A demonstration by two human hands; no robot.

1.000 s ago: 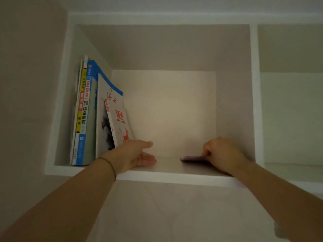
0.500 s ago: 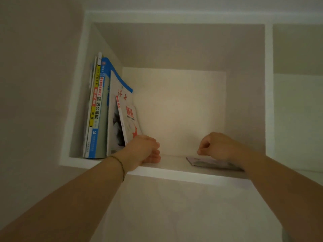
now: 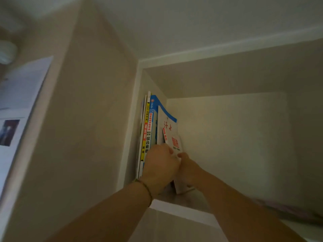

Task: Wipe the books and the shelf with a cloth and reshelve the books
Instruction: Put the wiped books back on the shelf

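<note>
Several books stand at the left end of a white shelf cubby (image 3: 183, 209): a yellow-spined one (image 3: 145, 130), a blue-spined one (image 3: 151, 123), a tall white book with a blue corner (image 3: 166, 119), and a small red-and-white book (image 3: 175, 144) leaning on them. My left hand (image 3: 160, 165) curls round the small book's left edge. My right hand (image 3: 187, 170) holds the same book from the right, fingertips on its cover. Both hands hide the books' lower parts. A thin book (image 3: 286, 209) lies flat and blurred at the shelf's right. No cloth is in view.
A beige wall panel (image 3: 97, 119) flanks the cubby on the left, with a white poster (image 3: 19, 95) further left. The cubby's back wall (image 3: 227, 140) is bare. The shelf's white front edge (image 3: 174, 209) runs below my wrists.
My right hand left the flat book at the shelf's right and moved left to the small leaning book. My left hand rose from the shelf floor onto that book. My view swung left and upward.
</note>
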